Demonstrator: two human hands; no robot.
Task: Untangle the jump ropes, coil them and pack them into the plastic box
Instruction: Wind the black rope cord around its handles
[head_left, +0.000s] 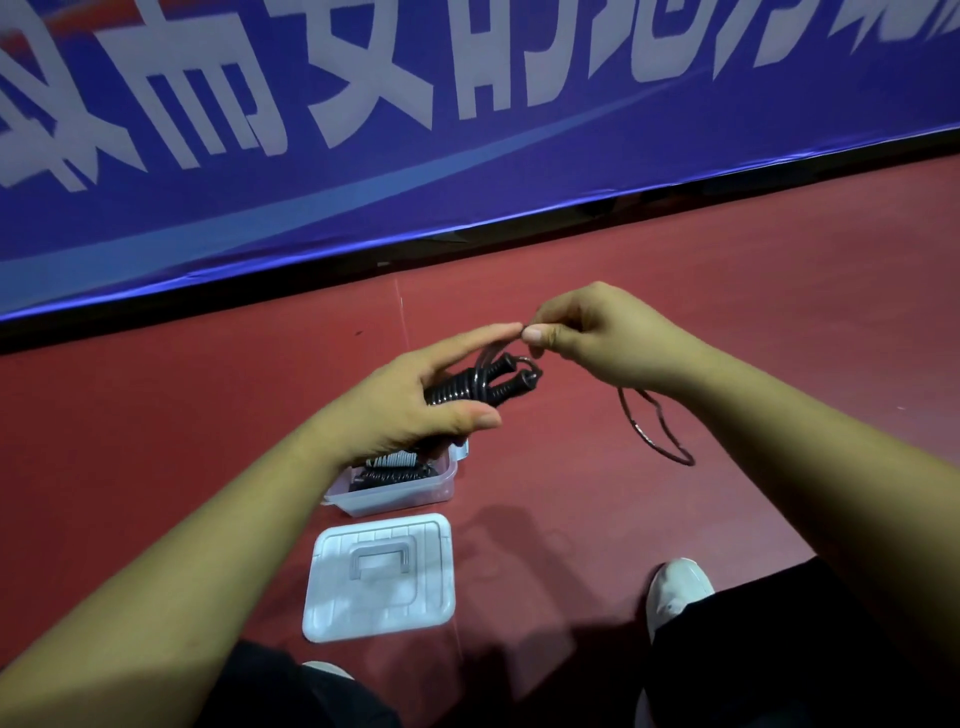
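My left hand (415, 400) grips the two black handles of a jump rope (480, 384), with rope wound tightly around them. The thumb and forefinger of my right hand (587, 332) pinch the thin dark rope just past the handle tips. A loose loop of that rope (660, 431) hangs below my right wrist. Under my left hand a clear plastic box (400, 491) sits on the floor, and a dark coiled jump rope (395, 473) lies inside it, partly hidden by my hand.
The box's white lid (382, 577) with a handle lies flat on the red floor in front of the box. A blue banner (467, 130) with white characters runs along the far wall. My knees and a white shoe (678, 587) are at the bottom.
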